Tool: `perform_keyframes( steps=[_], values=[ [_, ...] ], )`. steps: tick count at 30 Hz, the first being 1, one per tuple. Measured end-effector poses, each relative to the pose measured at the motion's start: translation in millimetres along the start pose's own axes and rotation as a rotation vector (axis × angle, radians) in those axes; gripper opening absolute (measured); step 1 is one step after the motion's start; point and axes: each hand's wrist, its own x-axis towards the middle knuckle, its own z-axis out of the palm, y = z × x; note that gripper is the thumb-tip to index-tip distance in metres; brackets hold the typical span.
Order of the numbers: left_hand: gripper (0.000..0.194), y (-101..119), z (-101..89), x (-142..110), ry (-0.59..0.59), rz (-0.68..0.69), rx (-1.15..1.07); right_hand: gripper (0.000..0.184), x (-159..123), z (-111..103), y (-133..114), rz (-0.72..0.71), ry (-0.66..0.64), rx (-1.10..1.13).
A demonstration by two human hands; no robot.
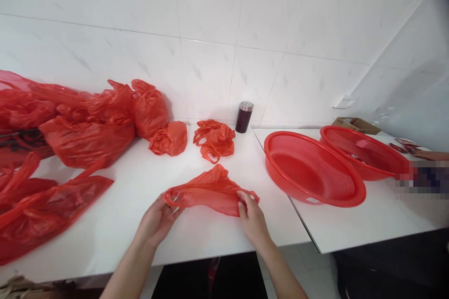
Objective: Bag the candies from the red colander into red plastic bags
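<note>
A red plastic bag [210, 194] is stretched sideways between my two hands, just above the white table. My left hand [159, 217] is closed on its left end, with some fingertips showing through the thin plastic. At the right end my right hand [251, 217] pinches the bag between thumb and fingers. The bag looks flat and slack, with its upper edge peaked in the middle. Just beyond it lies a crumpled heap of red plastic bags [215, 140] with loose handles.
Filled red bags [94, 135] crowd the left side. A dark tumbler [244, 117] stands by the tiled wall. To the right are a red basin-shaped strainer [358, 196], a second red strainer [403, 170] and a cardboard box [356, 125]. Another person's arm [435, 155] reaches in at far right.
</note>
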Motion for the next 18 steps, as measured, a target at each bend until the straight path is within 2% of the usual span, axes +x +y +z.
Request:
perform_keyframes(
  steps=[3, 8, 11, 13, 15, 16, 18],
  values=[
    [0.012, 7, -0.4, -1, 0.057, -0.105, -0.159, 0.038, -1, -9, -12, -0.04, -0.068, -0.045],
    [0.011, -1, 23.8, -20, 0.072, -0.214, -0.242, 0.032, 5, 0, -51, -0.225, -0.117, 0.043],
    [0.006, 2, 27.5, -32, -0.005, -0.296, -0.245, 0.029, 22, -1, -56, -0.257, -0.258, -0.06],
    [0.014, 11, 16.6, -33, -0.086, -0.337, -0.209, 0.029, 36, -13, -46, -0.192, -0.304, -0.136],
    [0.026, 24, 0.3, -31, -0.061, -0.292, -0.105, 0.031, 46, -31, -33, -0.116, -0.307, -0.18],
    [0.029, 30, -6.4, -31, 0.001, -0.214, -0.016, 0.032, 48, -39, -28, -0.08, -0.318, -0.198],
    [0.029, 40, -9.8, -35, 0.173, 0.073, 0.222, 0.034, 47, -49, -22, -0.003, -0.353, -0.239]
  ],
)
